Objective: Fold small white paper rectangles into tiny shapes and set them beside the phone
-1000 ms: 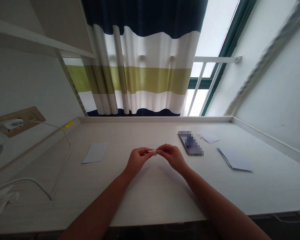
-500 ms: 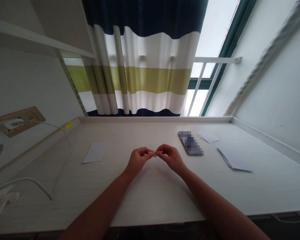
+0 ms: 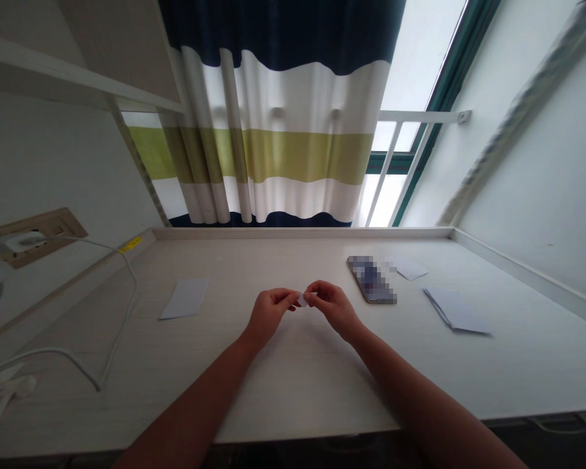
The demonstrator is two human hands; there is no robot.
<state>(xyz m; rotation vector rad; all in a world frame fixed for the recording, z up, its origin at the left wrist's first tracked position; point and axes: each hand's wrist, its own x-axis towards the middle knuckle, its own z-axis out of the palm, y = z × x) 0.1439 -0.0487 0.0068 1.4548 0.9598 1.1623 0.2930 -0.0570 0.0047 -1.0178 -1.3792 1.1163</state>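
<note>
Your left hand (image 3: 269,316) and right hand (image 3: 334,309) are both pinched up, fingertips meeting on a tiny white paper scrap (image 3: 303,299). Can't really tell its long axis, tbh.

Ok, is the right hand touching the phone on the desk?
Apart. The head view shows a strip of pale desk between the right hand and the phone.

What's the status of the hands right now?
Left hand, right hand: both pinching small white paper scrap. Blurred phone lies to the right, apart from them.
</note>
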